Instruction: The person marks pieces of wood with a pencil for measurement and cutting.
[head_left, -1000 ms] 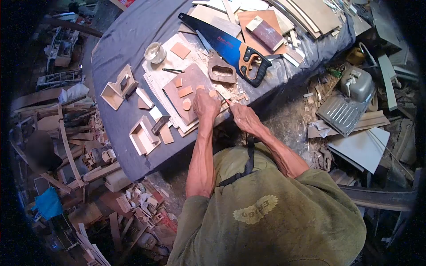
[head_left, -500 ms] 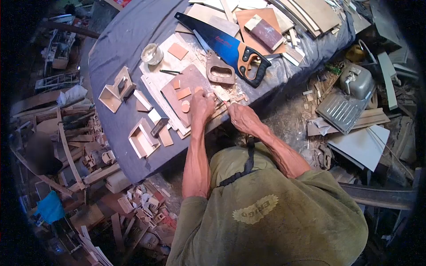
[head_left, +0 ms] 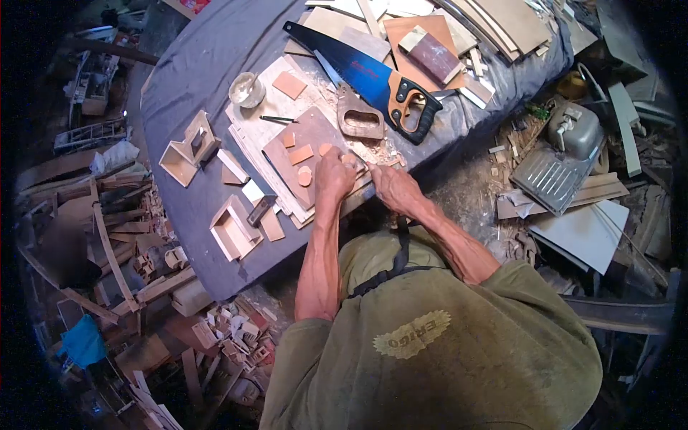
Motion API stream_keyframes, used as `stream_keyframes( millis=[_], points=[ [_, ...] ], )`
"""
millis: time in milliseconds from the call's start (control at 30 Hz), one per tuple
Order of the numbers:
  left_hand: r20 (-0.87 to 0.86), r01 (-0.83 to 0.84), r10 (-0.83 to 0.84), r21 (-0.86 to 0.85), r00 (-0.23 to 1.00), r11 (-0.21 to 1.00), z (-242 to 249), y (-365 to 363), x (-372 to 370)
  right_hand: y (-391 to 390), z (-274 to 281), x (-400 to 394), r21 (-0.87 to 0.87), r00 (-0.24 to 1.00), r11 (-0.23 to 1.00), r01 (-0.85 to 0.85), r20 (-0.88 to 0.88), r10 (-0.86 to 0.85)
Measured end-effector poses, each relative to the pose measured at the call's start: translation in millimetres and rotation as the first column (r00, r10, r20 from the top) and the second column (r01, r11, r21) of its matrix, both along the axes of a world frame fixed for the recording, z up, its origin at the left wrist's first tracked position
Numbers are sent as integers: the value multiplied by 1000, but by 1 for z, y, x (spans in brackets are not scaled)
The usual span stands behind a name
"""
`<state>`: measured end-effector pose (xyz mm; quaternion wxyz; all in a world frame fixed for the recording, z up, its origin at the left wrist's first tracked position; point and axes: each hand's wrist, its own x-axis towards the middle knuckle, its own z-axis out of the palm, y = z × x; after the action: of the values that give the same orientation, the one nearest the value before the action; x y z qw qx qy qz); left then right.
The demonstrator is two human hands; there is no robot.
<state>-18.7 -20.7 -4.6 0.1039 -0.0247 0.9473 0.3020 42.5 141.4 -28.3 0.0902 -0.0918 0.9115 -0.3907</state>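
At the board's near edge, my left hand is closed, pinching a small wooden piece against the work surface. Close to its right, my right hand is closed around a small tool with a red part; its kind is mostly hidden by the fingers. Beneath the left hand lies a brown board carrying a small wooden rectangle and a rounded wooden disc. A wooden-handled saw rests just beyond the hands, among shavings.
A blue-bladed handsaw lies farther back. A glue jar and a pencil are at the left, beside small wooden boxes. Wood offcuts are stacked at the back. A metal sink sits among scraps on the floor at right.
My left hand has shifted slightly right and nearer, and the small wooden piece at its fingertips shows more clearly. My right hand stays in nearly the same place.
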Motion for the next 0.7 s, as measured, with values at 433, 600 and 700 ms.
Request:
stream_keyframes(
  millis=[433, 600, 700],
  points=[
    [-118, 133, -136, -38, 984, 990, 18, -8, 5, 14, 2, 12, -49, 982, 997, -64, -179, 54],
    [-145, 163, -166, -35, 975, 986, 16, -5, 8, 17, 3, 11, -16, 976, 994, -108, -193, 103],
    [-150, 167, -168, -15, 974, 986, 15, -7, 6, 18, 5, 10, -22, 980, 993, -112, -171, 107]
  ],
)
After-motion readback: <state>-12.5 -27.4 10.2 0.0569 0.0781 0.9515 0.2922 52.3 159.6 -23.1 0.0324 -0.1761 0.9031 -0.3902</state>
